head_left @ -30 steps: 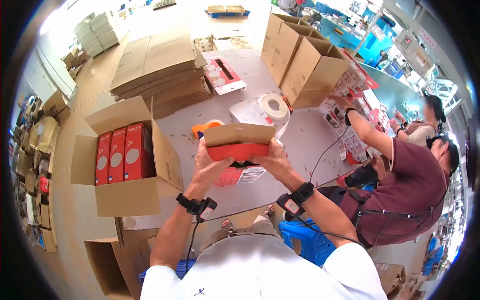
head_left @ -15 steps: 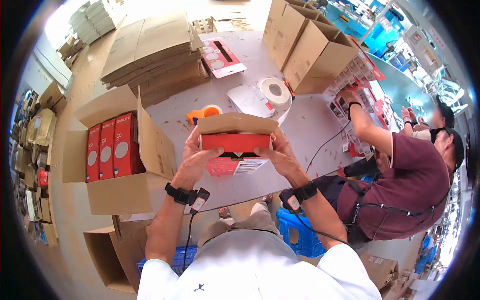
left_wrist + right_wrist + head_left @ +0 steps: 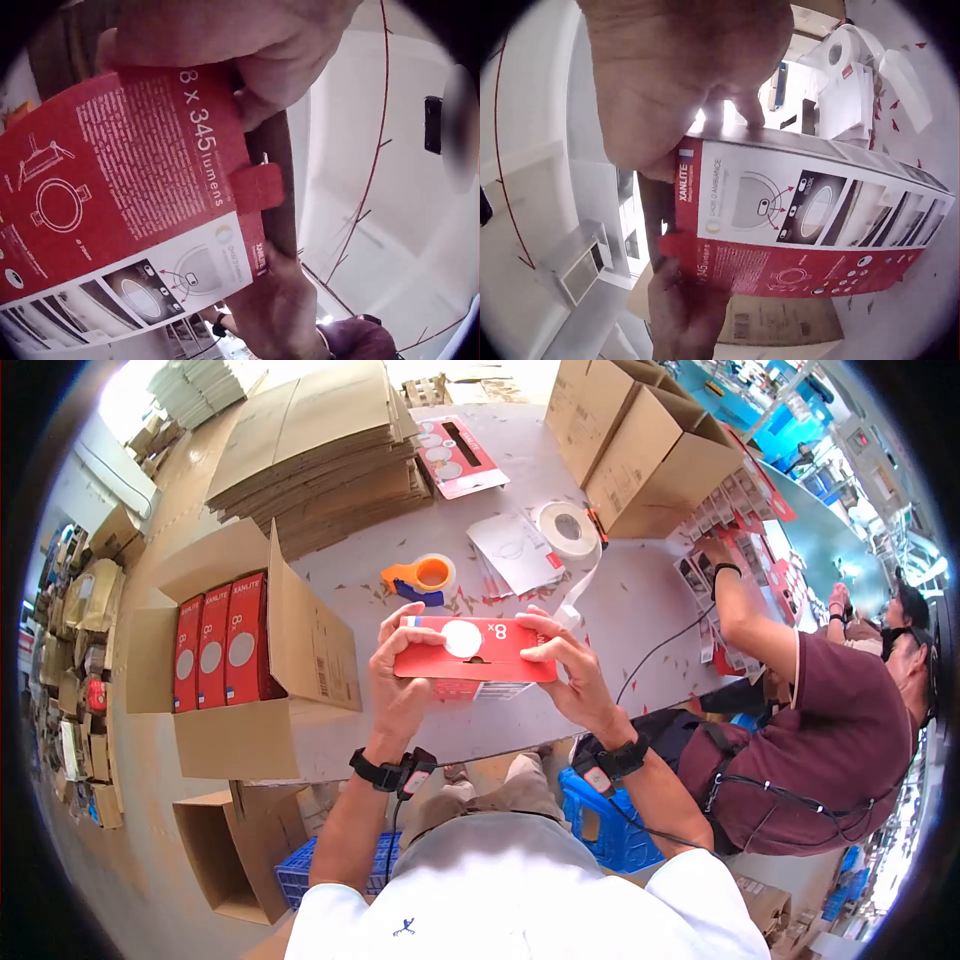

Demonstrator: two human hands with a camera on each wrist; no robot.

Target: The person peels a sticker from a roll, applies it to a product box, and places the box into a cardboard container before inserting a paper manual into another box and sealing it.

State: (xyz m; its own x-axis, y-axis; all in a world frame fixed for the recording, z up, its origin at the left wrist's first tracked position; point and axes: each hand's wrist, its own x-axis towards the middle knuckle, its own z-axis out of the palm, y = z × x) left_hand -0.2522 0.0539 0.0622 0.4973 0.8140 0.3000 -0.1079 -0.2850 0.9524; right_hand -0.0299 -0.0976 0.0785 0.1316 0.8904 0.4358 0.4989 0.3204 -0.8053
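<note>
A red carton (image 3: 440, 664) printed "8x" with a white disc is held between both hands above the table's near edge. My left hand (image 3: 396, 678) grips its left end and my right hand (image 3: 575, 672) its right end, fingers bent over the printed flap. A small slot shows at the flap's near edge. In the left wrist view, a red tab (image 3: 259, 187) stands out at the end of the carton's printed side, beside a strip of brown board. The right wrist view shows the carton's white diagram panel (image 3: 780, 202), with the right hand over its end.
Left stands an open cardboard box (image 3: 240, 745) holding three red cartons (image 3: 247, 645). Beyond the hands lie an orange tape dispenser (image 3: 405, 575), papers (image 3: 515, 555) and a label roll (image 3: 567, 528). Flattened cardboard (image 3: 300, 450) is stacked behind. A person in maroon (image 3: 810, 750) works at right.
The carton's flap, earlier upright with its brown inside showing, is now folded down with its printed red face up. My fingers have moved from the front onto the top.
</note>
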